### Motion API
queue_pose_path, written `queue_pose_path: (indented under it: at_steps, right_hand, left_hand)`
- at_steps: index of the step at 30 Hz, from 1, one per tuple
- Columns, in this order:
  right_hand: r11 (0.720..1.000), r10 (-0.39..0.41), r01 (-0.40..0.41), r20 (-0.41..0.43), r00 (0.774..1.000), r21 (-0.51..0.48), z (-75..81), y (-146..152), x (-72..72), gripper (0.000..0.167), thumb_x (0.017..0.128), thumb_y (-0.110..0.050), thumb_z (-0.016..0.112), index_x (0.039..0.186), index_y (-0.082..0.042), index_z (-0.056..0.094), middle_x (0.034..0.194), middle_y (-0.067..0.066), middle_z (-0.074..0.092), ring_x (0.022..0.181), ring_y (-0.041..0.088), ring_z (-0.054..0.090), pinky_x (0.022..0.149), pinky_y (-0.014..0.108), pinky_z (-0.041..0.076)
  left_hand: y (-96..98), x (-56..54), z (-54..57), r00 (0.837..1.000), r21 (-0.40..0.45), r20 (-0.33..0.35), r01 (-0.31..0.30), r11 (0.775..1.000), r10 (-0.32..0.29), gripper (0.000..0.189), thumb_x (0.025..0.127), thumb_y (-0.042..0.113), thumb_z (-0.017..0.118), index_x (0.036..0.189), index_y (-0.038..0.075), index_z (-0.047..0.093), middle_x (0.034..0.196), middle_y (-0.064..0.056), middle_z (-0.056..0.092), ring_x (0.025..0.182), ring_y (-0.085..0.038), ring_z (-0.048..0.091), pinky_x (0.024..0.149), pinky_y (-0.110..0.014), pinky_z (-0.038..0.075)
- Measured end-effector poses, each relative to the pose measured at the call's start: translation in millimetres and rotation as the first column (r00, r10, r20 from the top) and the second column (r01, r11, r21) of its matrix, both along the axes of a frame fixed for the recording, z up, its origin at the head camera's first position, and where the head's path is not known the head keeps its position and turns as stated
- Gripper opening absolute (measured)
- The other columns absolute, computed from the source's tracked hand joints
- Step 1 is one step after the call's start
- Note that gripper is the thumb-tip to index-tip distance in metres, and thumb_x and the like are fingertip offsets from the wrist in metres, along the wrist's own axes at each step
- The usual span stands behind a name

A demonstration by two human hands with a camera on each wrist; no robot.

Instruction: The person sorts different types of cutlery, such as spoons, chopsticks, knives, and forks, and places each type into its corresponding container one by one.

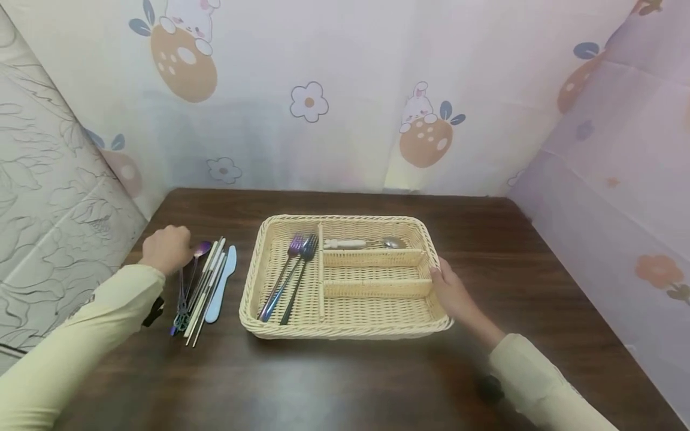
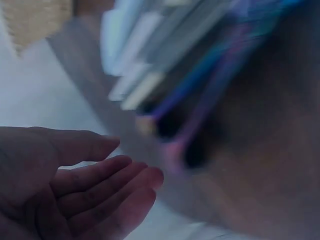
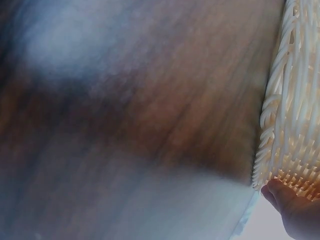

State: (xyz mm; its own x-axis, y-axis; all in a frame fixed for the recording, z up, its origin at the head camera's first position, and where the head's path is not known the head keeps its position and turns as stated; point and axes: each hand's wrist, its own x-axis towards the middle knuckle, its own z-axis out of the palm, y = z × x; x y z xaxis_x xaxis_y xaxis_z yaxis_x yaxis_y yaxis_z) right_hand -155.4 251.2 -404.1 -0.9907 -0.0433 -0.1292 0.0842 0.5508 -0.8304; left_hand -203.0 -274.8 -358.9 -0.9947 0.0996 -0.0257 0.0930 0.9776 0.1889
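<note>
My left hand [image 1: 167,248] hovers at the far end of a loose bunch of cutlery, its fingers relaxed and holding nothing in the left wrist view. Beside it lie a purple spoon [image 1: 202,248], several chopsticks [image 1: 206,287] and a light blue knife [image 1: 222,286]. My right hand [image 1: 453,292] grips the right side of a woven basket [image 1: 345,333], thumb over the rim in the right wrist view. Forks, purple [image 1: 295,245] and dark [image 1: 308,248], lie in the basket's long left compartment. A spoon with a white handle [image 1: 345,244] lies in the back right compartment.
The dark wooden table [image 1: 334,383] runs up to a patterned curtain [image 1: 356,143] at the back. More printed cloth hangs on the left and right sides. Thin dividers [image 1: 372,288] split the right part of the basket into three compartments.
</note>
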Motion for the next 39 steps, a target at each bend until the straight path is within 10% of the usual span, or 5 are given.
queue_pose_path:
  at_steps: [6, 19, 27, 39]
  right_hand:
    - [1.0, 0.012, -0.012, 0.019, 1.0, -0.006, 2.7, 2, 1.8, 0.056, 0.105, -0.03, 0.021, 0.151, -0.003, 0.004, 0.14, 0.033, 0.034, 0.119, 0.042, 0.047, 0.104, 0.056, 0.03]
    - [1.0, 0.013, -0.013, 0.017, 1.0, -0.004, 5.3, 0, 1.1, 0.056, 0.105, -0.03, 0.021, 0.151, -0.004, 0.006, 0.136, 0.034, 0.038, 0.106, 0.038, 0.057, 0.094, 0.053, 0.042]
    - [1.0, 0.021, -0.021, 0.028, 0.999, -0.006, 7.2, 1, 1.5, 0.057, 0.105, -0.031, 0.02, 0.151, -0.003, 0.003, 0.135, 0.035, 0.038, 0.1, 0.036, 0.061, 0.085, 0.047, 0.05]
    - [1.0, 0.018, -0.018, 0.011, 1.0, 0.009, 6.0, 0, 1.8, 0.056, 0.105, -0.03, 0.021, 0.151, -0.003, 0.007, 0.132, 0.035, 0.041, 0.097, 0.035, 0.062, 0.088, 0.05, 0.047]
  left_hand:
    - [-15.4, 5.0, -24.9, 0.997, 0.084, 0.053, -0.066, 0.994, 0.062, 0.016, 0.078, 0.009, 0.058, 0.068, -0.002, 0.052, 0.065, -0.018, 0.055, 0.057, -0.034, 0.053, 0.045, -0.047, 0.044]
    - [-13.6, 14.6, -29.6, 0.98, 0.148, 0.167, -0.136, 0.98, 0.111, 0.008, 0.074, 0.001, 0.05, 0.069, -0.002, 0.055, 0.071, -0.023, 0.059, 0.056, -0.03, 0.057, 0.048, -0.041, 0.048]
    - [-21.7, 14.5, -21.5, 0.992, 0.152, 0.109, -0.076, 0.986, 0.06, 0.022, 0.071, 0.002, 0.051, 0.054, 0.01, 0.04, 0.051, -0.003, 0.046, 0.048, -0.022, 0.048, 0.047, -0.036, 0.041]
    - [-33.7, 6.7, 4.5, 1.0, 0.078, -0.013, 0.018, 0.997, -0.017, 0.018, 0.066, -0.005, 0.05, 0.055, 0.006, 0.042, 0.057, -0.011, 0.048, 0.054, -0.03, 0.047, 0.051, -0.046, 0.044]
